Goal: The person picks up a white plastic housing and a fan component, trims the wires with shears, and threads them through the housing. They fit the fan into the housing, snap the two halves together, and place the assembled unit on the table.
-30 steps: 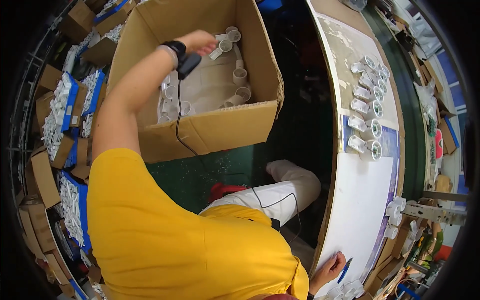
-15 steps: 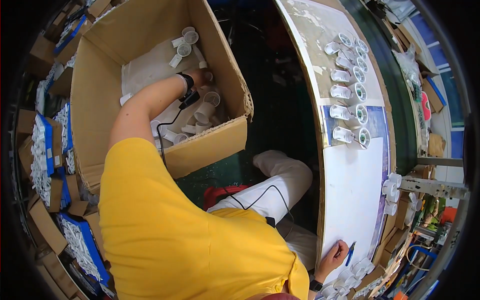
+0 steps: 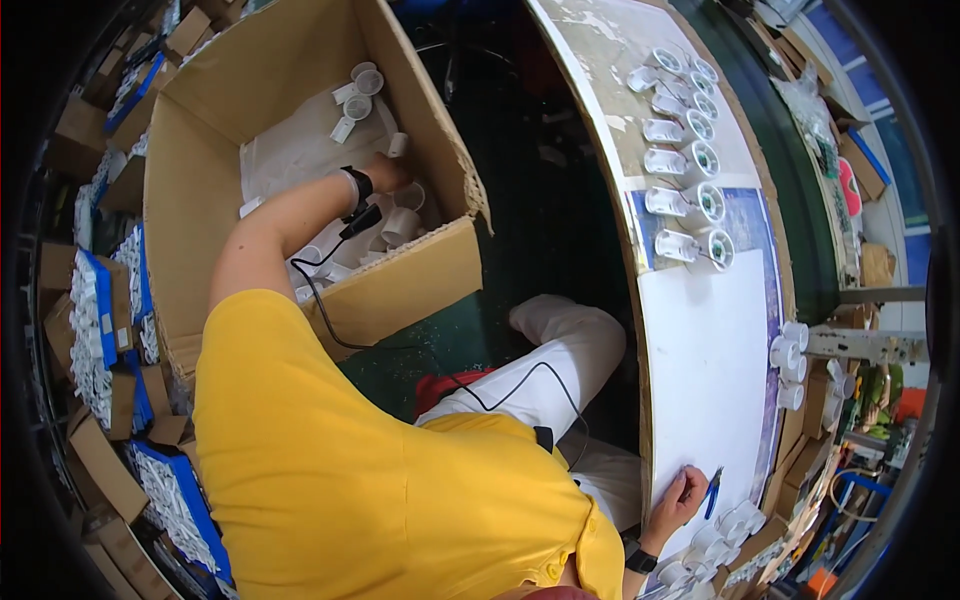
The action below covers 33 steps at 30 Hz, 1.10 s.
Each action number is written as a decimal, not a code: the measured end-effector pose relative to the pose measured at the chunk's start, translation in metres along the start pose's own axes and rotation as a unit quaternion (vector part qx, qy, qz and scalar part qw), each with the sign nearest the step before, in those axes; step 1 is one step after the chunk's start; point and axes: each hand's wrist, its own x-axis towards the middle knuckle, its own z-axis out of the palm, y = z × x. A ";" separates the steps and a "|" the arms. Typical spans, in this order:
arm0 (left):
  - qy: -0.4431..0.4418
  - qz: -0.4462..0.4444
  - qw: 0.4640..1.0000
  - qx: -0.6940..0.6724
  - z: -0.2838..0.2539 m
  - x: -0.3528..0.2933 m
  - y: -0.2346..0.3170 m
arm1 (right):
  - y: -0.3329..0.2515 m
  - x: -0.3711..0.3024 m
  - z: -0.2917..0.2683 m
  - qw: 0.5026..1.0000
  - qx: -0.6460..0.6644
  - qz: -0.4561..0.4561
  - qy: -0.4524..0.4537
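Observation:
My left hand (image 3: 390, 173) reaches deep into a large cardboard box (image 3: 415, 275) on the left. Its fingers are mostly hidden, next to a short white plastic cylinder (image 3: 398, 145) by the box's right wall. White plastic cups (image 3: 402, 226) lie loose below this hand, and a few more white cups (image 3: 368, 80) sit at the far end. On the worktable at lower right rests my right hand (image 3: 678, 503), its fingers curled, with nothing visible in them. Just beside it lie blue-handled pliers (image 3: 713, 493).
Two-part white assemblies (image 3: 703, 203) with green inside stand in a row along the worktable. A white sheet (image 3: 705, 370) covers its near part. More white cups (image 3: 715, 545) cluster by my right hand. A black cable (image 3: 400, 348) runs from my left wrist across my lap.
My left hand has drawn slightly nearer inside the box, and the white cylinder beside it sits differently. My right hand stays by the pliers. The whole view has shifted a little.

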 end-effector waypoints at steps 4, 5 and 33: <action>0.034 -0.032 0.999 -0.003 0.057 -0.017 -0.046 | 0.020 0.010 0.009 0.999 0.044 -0.027 -0.012; 0.048 -0.039 0.996 -0.062 0.039 0.001 -0.019 | 0.016 0.000 0.003 0.999 0.022 -0.027 0.008; 0.561 -0.178 0.808 -0.042 -0.301 -0.144 -0.057 | 0.016 0.004 -0.003 0.987 0.131 -0.090 0.019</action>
